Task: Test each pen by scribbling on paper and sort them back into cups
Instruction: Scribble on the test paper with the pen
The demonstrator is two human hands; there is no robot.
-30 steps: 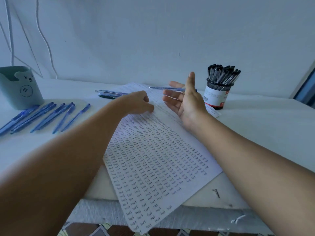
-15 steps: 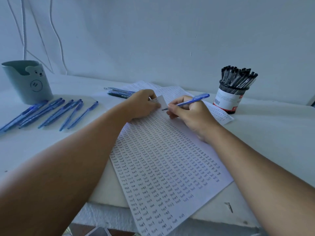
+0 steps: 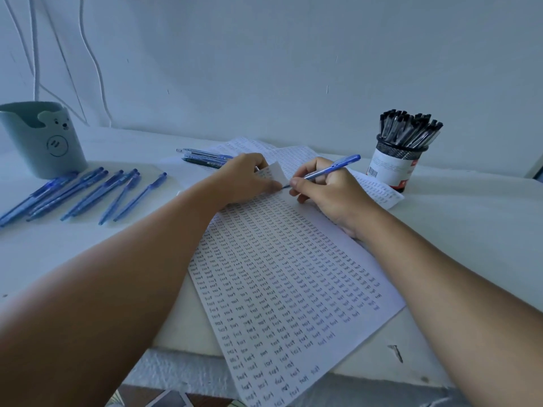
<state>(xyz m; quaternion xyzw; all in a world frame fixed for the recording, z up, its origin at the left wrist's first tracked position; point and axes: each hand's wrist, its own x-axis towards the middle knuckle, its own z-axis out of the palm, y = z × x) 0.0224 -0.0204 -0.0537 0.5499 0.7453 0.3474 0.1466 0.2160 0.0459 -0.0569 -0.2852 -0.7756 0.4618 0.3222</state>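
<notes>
One sheet (image 3: pixel 282 289) overhangs the table (image 3: pixel 470 230) edge, packed with rows of a short handwritten word that looks like "test". Risk: an arm dragging across it could slide it off. Farther in, the right hand (image 3: pixel 326 189) grips a blue pen (image 3: pixel 332 168) in a writing hold, tip at a small slip (image 3: pixel 276 174) that the left hand (image 3: pixel 244 177) pinches up. The slip is held loosely, so it may buckle under the tip, or the stroke may skip. Loose pens (image 3: pixel 88 192) at left could roll. Behind: bear cup (image 3: pixel 44 139), then the black-pen cup (image 3: pixel 393 168) — barcode visible, label text unreadable.
</notes>
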